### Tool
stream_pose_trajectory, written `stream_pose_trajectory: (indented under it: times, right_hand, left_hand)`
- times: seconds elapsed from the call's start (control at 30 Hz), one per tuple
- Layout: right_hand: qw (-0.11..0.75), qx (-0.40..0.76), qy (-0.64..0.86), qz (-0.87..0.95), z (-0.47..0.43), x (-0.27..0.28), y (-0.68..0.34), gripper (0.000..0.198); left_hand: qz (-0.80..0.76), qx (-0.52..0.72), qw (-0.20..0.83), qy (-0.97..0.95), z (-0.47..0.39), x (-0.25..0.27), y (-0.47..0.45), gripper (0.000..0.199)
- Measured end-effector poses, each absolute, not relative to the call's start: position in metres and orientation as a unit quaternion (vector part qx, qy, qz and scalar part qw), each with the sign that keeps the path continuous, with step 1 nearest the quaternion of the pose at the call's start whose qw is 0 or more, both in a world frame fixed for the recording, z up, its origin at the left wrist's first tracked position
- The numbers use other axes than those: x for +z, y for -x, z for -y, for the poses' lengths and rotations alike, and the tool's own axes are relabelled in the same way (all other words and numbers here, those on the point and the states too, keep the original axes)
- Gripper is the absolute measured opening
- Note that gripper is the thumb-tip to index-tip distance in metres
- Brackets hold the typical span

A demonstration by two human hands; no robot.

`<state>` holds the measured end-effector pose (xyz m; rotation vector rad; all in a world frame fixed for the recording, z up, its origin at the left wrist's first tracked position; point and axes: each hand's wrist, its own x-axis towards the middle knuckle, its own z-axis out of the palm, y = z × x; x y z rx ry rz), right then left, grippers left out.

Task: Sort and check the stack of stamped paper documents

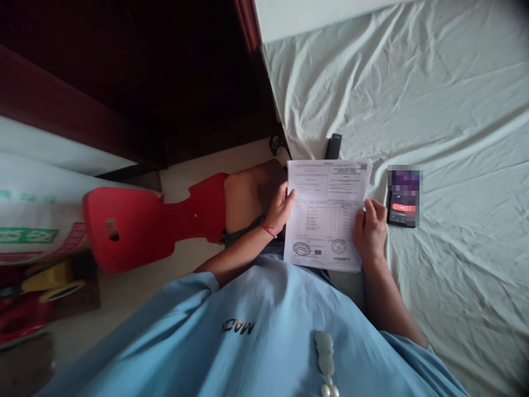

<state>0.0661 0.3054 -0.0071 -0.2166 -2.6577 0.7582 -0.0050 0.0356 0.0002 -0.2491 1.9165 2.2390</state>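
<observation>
A stack of printed papers (pixel 322 215) is held up over my lap, its top sheet bearing a table of text and two round stamps near the lower edge. My left hand (pixel 281 208) grips the stack's left edge, thumb on the front; a red string bracelet circles that wrist. On the opposite edge, my right hand (pixel 372 229) is closed on the papers with the fingers curled. Just right of that hand a phone (pixel 403 201) lies on the bed, its screen lit and partly blurred. A black object (pixel 333 146) pokes out behind the top of the stack.
A bed with a pale wrinkled sheet (pixel 454 138) extends along my right. To my left are a red plastic seat (pixel 128 229), a white printed sack (pixel 37 220) and yellow and red items (pixel 53 281). Dark wooden furniture (pixel 82 94) stands ahead on the left.
</observation>
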Motion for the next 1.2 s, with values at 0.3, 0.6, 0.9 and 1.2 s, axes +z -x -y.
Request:
stream_pose_trajectory:
  times: [0.3,0.6,0.9,1.2]
  right_hand:
    - [0.178,0.262,0.07,0.946,-0.304,-0.006,-0.067,0.044]
    - [0.174,0.281,0.071,0.941,-0.303,-0.006,-0.067,0.048]
    - [0.169,0.302,0.086,0.934,-0.303,-0.002,-0.066,0.047]
    - [0.164,0.323,0.101,0.926,-0.305,-0.003,-0.066,0.048]
  left_hand:
    - [-0.66,0.741,0.063,0.109,-0.041,-0.005,0.014,0.033]
    - [-0.686,0.709,0.057,0.153,-0.041,-0.01,0.011,0.025]
    - [-0.519,0.801,0.257,0.154,-0.045,0.007,0.006,0.073]
    - [-0.53,0.791,0.265,0.148,-0.041,0.001,0.002,0.068]
